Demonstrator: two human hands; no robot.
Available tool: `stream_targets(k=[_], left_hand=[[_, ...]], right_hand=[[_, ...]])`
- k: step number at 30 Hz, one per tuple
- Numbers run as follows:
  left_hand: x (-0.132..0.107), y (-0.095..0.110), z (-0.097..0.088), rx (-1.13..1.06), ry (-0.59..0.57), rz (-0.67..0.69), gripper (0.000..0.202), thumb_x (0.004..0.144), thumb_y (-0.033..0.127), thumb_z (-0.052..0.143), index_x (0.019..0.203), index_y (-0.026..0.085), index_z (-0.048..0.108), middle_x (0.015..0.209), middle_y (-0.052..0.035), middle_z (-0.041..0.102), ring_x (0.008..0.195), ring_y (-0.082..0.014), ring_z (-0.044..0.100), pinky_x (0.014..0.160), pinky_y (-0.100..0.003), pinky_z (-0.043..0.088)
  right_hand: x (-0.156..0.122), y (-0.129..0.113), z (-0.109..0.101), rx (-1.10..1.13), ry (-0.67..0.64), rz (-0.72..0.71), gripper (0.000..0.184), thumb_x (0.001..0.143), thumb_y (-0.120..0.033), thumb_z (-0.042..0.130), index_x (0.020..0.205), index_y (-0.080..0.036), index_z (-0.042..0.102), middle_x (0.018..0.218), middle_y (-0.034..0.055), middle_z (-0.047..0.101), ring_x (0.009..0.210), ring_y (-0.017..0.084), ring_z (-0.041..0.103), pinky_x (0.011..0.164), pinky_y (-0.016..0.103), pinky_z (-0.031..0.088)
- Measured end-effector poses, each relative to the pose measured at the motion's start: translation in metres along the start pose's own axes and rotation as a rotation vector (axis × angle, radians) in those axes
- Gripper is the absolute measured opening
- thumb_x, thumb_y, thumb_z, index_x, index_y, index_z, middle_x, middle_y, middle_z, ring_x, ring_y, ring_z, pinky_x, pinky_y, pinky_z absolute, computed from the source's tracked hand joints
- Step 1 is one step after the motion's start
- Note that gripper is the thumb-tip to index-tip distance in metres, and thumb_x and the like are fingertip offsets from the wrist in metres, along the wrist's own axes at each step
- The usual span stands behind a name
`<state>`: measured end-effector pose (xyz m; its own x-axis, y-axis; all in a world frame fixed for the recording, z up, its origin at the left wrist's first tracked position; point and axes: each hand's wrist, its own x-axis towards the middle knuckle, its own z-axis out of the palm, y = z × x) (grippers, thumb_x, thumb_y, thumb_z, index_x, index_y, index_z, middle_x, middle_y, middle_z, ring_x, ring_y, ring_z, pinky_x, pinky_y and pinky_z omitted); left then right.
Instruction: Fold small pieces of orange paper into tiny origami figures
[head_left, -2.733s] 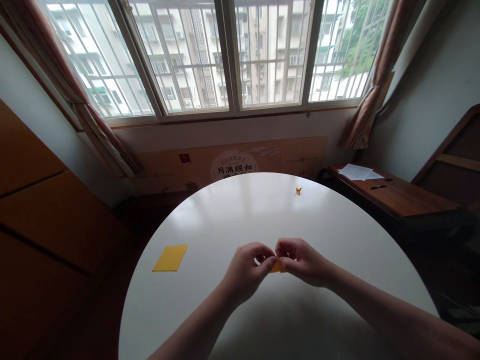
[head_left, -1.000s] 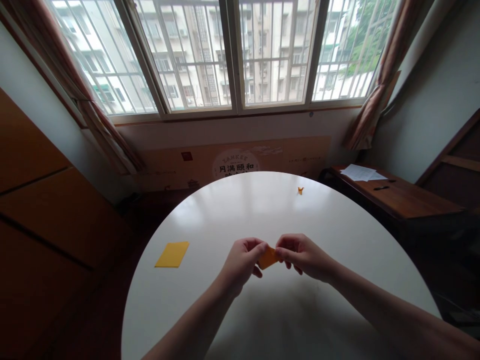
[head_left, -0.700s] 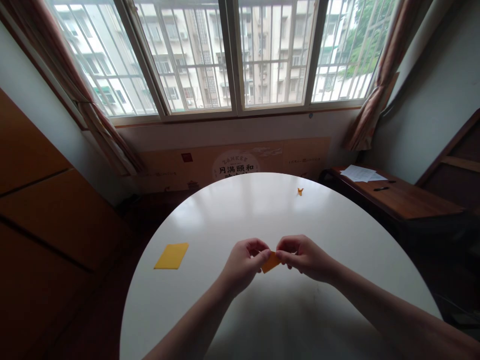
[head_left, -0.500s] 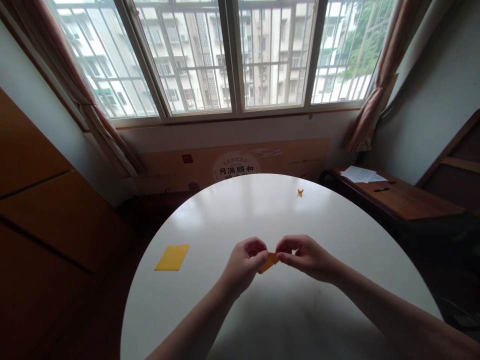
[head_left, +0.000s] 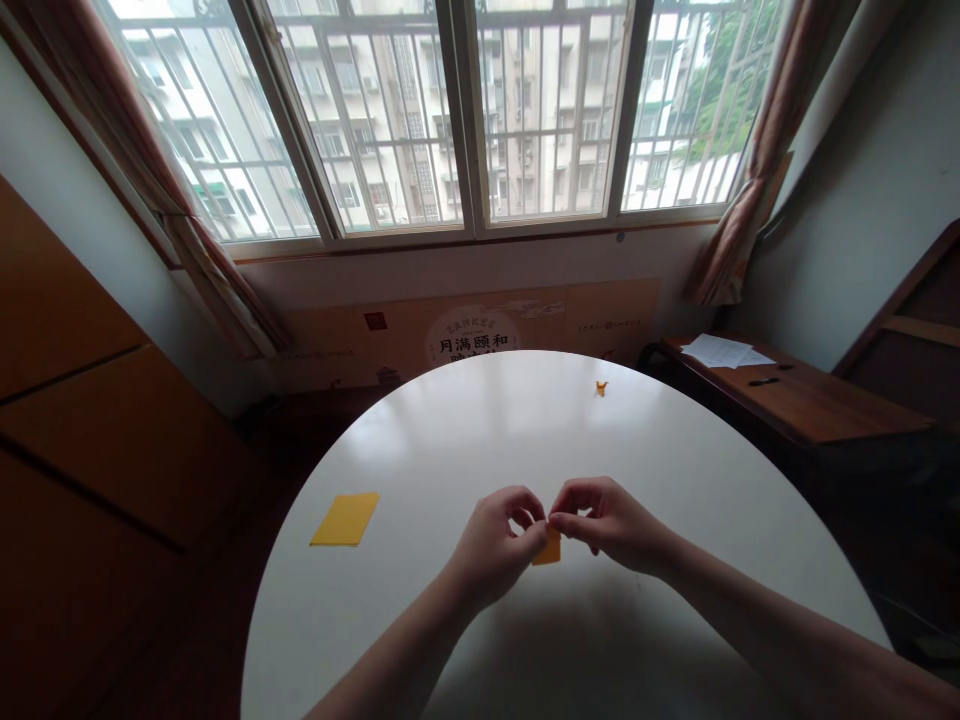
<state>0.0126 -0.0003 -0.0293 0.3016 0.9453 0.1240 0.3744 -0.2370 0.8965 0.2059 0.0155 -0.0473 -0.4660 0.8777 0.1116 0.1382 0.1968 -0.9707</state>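
A small folded piece of orange paper [head_left: 549, 550] is between my two hands above the white round table [head_left: 480, 430]. My left hand [head_left: 501, 540] pinches its left side between thumb and fingers. At the paper's upper edge, the thumb and index finger of my right hand [head_left: 600, 522] are closed on it. Part of the paper is hidden behind my left thumb. A flat stack of yellow square paper [head_left: 345, 519] lies to the left. Toward the far right edge stands a tiny folded orange paper figure [head_left: 601, 388].
A wooden side table [head_left: 847, 400] stands at the right, with white paper sheets [head_left: 724, 350] and a dark pen-like object [head_left: 764, 381] on it. Beyond the round table is a printed cardboard panel [head_left: 405, 330] under the barred window. Wooden cabinets [head_left: 82, 450] are on the left.
Both hands have come closer together, the left moving slightly right and down. The folded paper has turned, and its lower part now hangs straighter below my fingers.
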Motion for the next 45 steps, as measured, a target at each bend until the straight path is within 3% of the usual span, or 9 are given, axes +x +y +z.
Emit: stream_targets(k=[15, 28, 34, 39, 42, 45], left_hand=[[-0.003, 0.004, -0.001, 0.165, -0.009, 0.130, 0.005, 0.070, 0.016, 0.062, 0.065, 0.016, 0.063, 0.068, -0.0018, 0.064, 0.059, -0.0133, 0.057, 0.056, -0.023, 0.045], [0.000, -0.001, -0.009, 0.236, -0.029, 0.099, 0.005, 0.069, 0.017, 0.060, 0.064, 0.018, 0.060, 0.064, 0.0004, 0.061, 0.058, -0.0132, 0.053, 0.054, -0.023, 0.038], [0.003, 0.000, -0.013, 0.190, 0.040, 0.102, 0.008, 0.067, 0.012, 0.055, 0.062, 0.017, 0.057, 0.062, 0.0004, 0.057, 0.059, -0.0131, 0.051, 0.055, -0.023, 0.039], [0.005, -0.006, -0.013, 0.050, 0.098, 0.099, 0.010, 0.081, 0.022, 0.057, 0.077, 0.016, 0.064, 0.072, -0.0030, 0.063, 0.064, -0.0149, 0.057, 0.055, -0.023, 0.045], [0.003, -0.008, -0.008, -0.038, 0.048, 0.077, 0.022, 0.087, 0.034, 0.059, 0.090, 0.014, 0.069, 0.079, -0.0063, 0.068, 0.068, -0.0169, 0.061, 0.055, -0.024, 0.048], [0.003, -0.008, -0.004, -0.098, 0.004, 0.000, 0.029, 0.086, 0.039, 0.061, 0.086, 0.012, 0.070, 0.072, -0.0067, 0.068, 0.060, -0.0161, 0.060, 0.051, -0.025, 0.048]], right_hand=[[-0.006, -0.010, 0.007, 0.002, 0.029, -0.074, 0.025, 0.080, -0.040, 0.078, 0.080, -0.016, 0.075, 0.069, 0.0028, 0.069, 0.060, 0.013, 0.055, 0.053, 0.024, 0.041], [-0.004, -0.009, -0.004, 0.029, 0.067, -0.035, 0.029, 0.085, -0.044, 0.073, 0.084, -0.015, 0.074, 0.071, 0.0039, 0.070, 0.061, 0.014, 0.059, 0.049, 0.023, 0.039], [-0.002, -0.009, -0.021, 0.145, 0.226, 0.021, 0.032, 0.082, -0.047, 0.074, 0.085, -0.015, 0.071, 0.064, 0.0025, 0.067, 0.051, 0.011, 0.051, 0.042, 0.021, 0.032], [0.001, -0.009, -0.018, 0.192, 0.237, 0.069, 0.033, 0.081, -0.047, 0.075, 0.083, -0.014, 0.070, 0.061, 0.0011, 0.064, 0.049, 0.009, 0.046, 0.042, 0.020, 0.030], [0.001, -0.007, -0.009, 0.226, 0.201, 0.090, 0.033, 0.081, -0.046, 0.076, 0.081, -0.015, 0.069, 0.061, 0.0003, 0.063, 0.051, 0.010, 0.049, 0.043, 0.020, 0.031], [0.001, -0.005, -0.004, 0.249, 0.164, 0.099, 0.032, 0.081, -0.046, 0.076, 0.081, -0.015, 0.067, 0.064, 0.0000, 0.062, 0.054, 0.011, 0.052, 0.044, 0.019, 0.032]])
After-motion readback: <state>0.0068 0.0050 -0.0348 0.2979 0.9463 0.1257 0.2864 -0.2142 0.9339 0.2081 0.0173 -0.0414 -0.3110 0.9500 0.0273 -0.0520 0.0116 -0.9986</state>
